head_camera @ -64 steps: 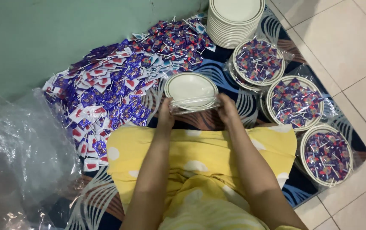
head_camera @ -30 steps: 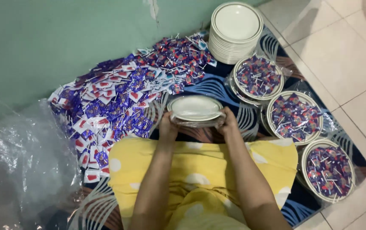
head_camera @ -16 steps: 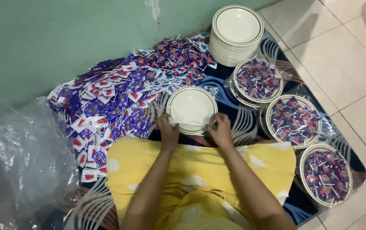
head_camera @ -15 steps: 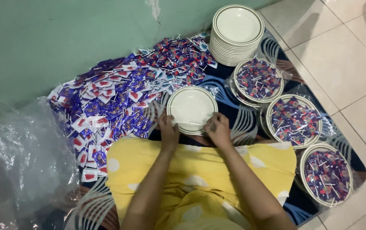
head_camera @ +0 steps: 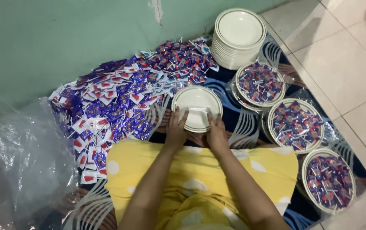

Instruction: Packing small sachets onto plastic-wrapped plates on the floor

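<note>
I see my left hand and my right hand both resting on the near rim of an empty white plate with a thin dark ring, which lies flat on the patterned dark-blue mat right in front of my yellow dotted lap cloth. The fingers of each hand are curled onto the plate's edge, and a thin clear plastic film seems to stretch between them across the plate; I cannot tell how firmly it is pinched. To the left of the plate spreads a big heap of small purple, red and white sachets, running along the green wall up to a stack of empty white plates at the far end of the mat. To the right of my plate sit 3 filled plates in a row, each loaded with the same sachets and covered in clear wrap. A crumpled clear plastic bag lies at my far left, and pale floor tiles show beyond the mat.
</note>
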